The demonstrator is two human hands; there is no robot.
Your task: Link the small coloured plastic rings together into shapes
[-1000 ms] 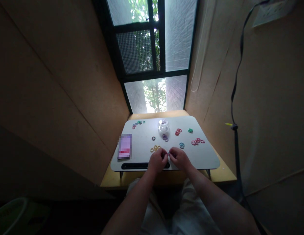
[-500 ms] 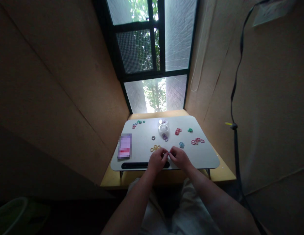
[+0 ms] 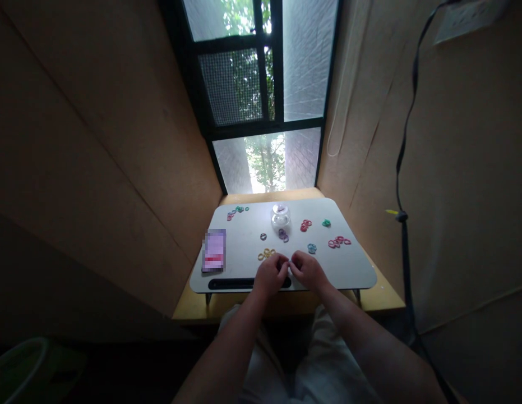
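My left hand (image 3: 271, 275) and my right hand (image 3: 308, 270) meet over the front of the white lap table (image 3: 239, 241), fingertips pinched close together. Something small is between them, too tiny to name. Just beyond my left hand lies a group of yellow ring-shaped bands (image 3: 267, 253). Blue bands (image 3: 312, 248) lie just past my right hand. Farther back, purple bands (image 3: 283, 235) sit in front of a clear jar (image 3: 280, 217), with one dark grey band (image 3: 263, 237) to their left.
Red bands (image 3: 305, 225), green bands (image 3: 326, 223) and pink-red bands (image 3: 339, 242) lie to the right. More green and pink bands (image 3: 239, 209) are at the back left. A phone (image 3: 214, 249) rests on the left side, near a black slot (image 3: 231, 284). A cable (image 3: 406, 269) hangs at right.
My hands stay in nearly the same place, with only a slight shift of the right fingers. The bands, jar and phone lie as before.
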